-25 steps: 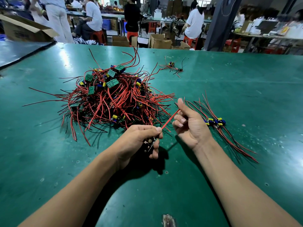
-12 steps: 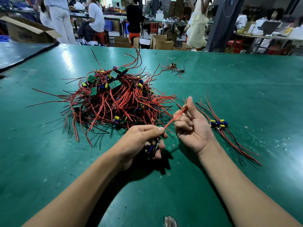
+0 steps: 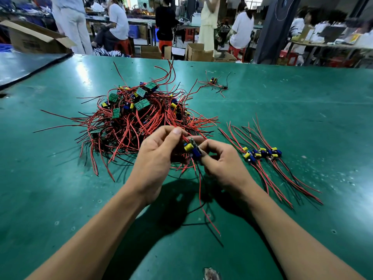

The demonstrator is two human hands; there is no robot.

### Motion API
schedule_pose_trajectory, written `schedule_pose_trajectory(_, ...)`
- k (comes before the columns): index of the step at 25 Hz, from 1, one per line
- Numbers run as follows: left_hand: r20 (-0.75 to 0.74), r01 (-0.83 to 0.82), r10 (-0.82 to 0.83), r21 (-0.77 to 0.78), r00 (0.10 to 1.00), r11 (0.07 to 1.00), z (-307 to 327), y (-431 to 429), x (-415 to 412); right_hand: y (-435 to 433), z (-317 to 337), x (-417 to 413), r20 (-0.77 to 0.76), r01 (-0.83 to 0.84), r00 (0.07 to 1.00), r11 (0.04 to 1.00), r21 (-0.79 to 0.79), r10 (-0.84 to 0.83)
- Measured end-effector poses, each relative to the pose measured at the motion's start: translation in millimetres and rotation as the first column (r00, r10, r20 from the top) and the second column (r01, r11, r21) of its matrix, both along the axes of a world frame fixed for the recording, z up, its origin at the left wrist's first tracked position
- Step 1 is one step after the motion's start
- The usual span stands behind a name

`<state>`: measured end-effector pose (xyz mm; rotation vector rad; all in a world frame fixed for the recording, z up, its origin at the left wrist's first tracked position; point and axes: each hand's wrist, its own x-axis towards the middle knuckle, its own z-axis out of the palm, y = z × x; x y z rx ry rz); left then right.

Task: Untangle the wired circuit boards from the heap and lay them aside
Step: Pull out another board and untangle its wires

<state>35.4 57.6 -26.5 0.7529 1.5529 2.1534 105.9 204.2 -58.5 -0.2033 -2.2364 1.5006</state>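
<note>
Step in hand: freeing one unit. A small circuit board carrying a yellow and a blue cylindrical capacitor (image 3: 192, 149) sits between the two hands, raised off the green rubber-topped bench (image 3: 302, 102). Left hand (image 3: 155, 156): thumb and forefinger clenched in a pinch on thin red leads just above the board. Right hand (image 3: 224, 164): fingers curled, grasping the board's blue end from the side. One red lead hangs free below the fingertips toward the bench. The heap of green boards tangled in red and black wire (image 3: 137, 116) lies directly beyond the left knuckles; whether the pinched strands are clear of it I cannot tell. The row of separated boards with straightened leads (image 3: 262, 154) lies just outboard of the right fingers. Judgement: this unit is nearly out. The next move calls for a gentle draw away from the heap, with the leads slid clear without snagging, then laying the unit parallel beside the row. The heap is large, so the task is early.
</note>
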Motion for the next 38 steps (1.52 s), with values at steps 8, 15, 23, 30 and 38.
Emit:
schedule_pose_trajectory(8, 0.281, -0.142, 0.118, 0.065, 0.952, 0.988, -4, 2, -1, -13, 5, 4, -0.133, 0.034, 0.991, 0.999, 0.024, -0.031)
schedule_pose_trajectory(15, 0.379, 0.084, -0.154, 0.196, 0.912, 0.977, -12, 0, -5, 1, 18, 1, -0.149, -0.131, 0.988, 0.695, -0.707, 0.035)
schedule_pose_trajectory(23, 0.504, 0.430, -0.365, -0.015, 0.783, 0.903, -10, 0, 2, 8, 15, 11, -0.036, -0.319, 0.916, 0.671, -0.670, 0.401)
schedule_pose_trajectory(30, 0.350, 0.101, -0.080, -0.041, 0.933, 0.994, -23, 7, 0, 6, 4, 1, 0.040, -0.116, 0.979, 0.703, -0.702, 0.202)
schedule_pose_trajectory(38, 0.048, -0.076, 0.088, -0.209, 0.995, 0.975, -32, 14, 11, 4, -1, 0, 0.108, -0.014, 0.990, 0.839, -0.544, 0.087)
